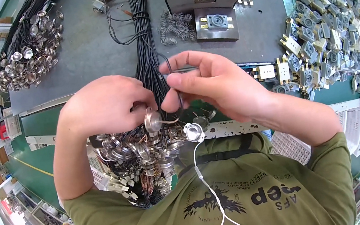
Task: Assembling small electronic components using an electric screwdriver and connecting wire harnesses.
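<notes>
My left hand [109, 105] is closed, its curled fingertips gripping a round metal cap [152, 121] with a short lead. My right hand [215, 79] pinches a thin black wire [181, 100] between thumb and fingers, with the index finger arched above. Between both hands runs a thick bundle of black wires [145, 46], tied near its upper part. Below them hangs a cluster of silver metal caps [141, 150] over the table's front edge. The left fingertips are partly hidden behind the knuckles.
A press fixture [203, 0] stands at the back, with a grey switch-like block [217, 22] on its metal base. Loose springs [174, 25] lie beside it. Many grey and cream blocks [309, 36] are heaped at right; another capped wire bundle [31, 47] lies far left. A white cord [207, 182] hangs over my shirt.
</notes>
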Demonstrator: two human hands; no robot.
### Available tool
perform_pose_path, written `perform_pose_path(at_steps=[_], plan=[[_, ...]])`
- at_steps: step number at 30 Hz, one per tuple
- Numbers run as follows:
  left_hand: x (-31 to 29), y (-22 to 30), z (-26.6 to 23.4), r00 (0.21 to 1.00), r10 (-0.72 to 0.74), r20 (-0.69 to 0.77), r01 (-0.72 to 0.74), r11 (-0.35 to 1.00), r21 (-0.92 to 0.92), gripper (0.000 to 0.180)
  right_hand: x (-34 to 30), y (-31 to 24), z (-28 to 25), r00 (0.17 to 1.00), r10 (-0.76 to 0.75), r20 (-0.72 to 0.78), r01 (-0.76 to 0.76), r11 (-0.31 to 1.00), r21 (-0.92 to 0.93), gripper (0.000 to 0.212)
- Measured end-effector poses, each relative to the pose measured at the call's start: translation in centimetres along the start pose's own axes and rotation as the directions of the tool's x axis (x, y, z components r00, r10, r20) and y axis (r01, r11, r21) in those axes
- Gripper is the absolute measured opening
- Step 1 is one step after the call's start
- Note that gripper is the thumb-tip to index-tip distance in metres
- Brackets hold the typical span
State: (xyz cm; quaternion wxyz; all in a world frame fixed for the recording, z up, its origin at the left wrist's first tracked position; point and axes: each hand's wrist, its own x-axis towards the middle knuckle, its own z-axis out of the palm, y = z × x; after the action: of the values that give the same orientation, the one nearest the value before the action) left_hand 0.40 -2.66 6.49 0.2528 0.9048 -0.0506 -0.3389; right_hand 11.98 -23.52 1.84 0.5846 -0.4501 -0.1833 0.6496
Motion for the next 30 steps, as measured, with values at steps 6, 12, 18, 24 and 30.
perform_pose_path(at_steps=[6, 12, 18, 24, 30], plan=[[-0.8, -0.1, -0.7, 0.998, 0.025, -0.062, -0.036, 0.983, -0.180, 0.024, -1.2, -0.7, -1.1, 0.997, -0.030, 0.066, 0.029, 1.000, 0.006, 0.057], [1.0, -1.0, -2.6, 0.847, -0.002, -0.532, -0.022, 0.999, -0.039, 0.019, -0.8, 0.7, 1.7, 0.998, -0.046, 0.039, 0.057, 0.925, -0.376, 0.052], [3.1, 0.1, -1.1, 0.830, -0.303, -0.469, 0.470, 0.831, 0.297, 0.055, 2.6, 4.4, 4.9, 0.859, -0.473, 0.196, 0.394, 0.366, -0.843, 0.041], [3.4, -1.0, -1.6, 0.858, -0.450, -0.249, 0.493, 0.856, 0.156, 0.047, 1.5, 2.8, -1.6, 0.866, -0.483, 0.129, 0.388, 0.488, -0.782, 0.032], [2.8, -3.5, -1.3, 0.889, -0.364, -0.277, 0.404, 0.910, 0.099, 0.041, 5.5, 2.9, -2.4, 0.992, -0.070, -0.109, -0.042, 0.619, -0.784, 0.035]])
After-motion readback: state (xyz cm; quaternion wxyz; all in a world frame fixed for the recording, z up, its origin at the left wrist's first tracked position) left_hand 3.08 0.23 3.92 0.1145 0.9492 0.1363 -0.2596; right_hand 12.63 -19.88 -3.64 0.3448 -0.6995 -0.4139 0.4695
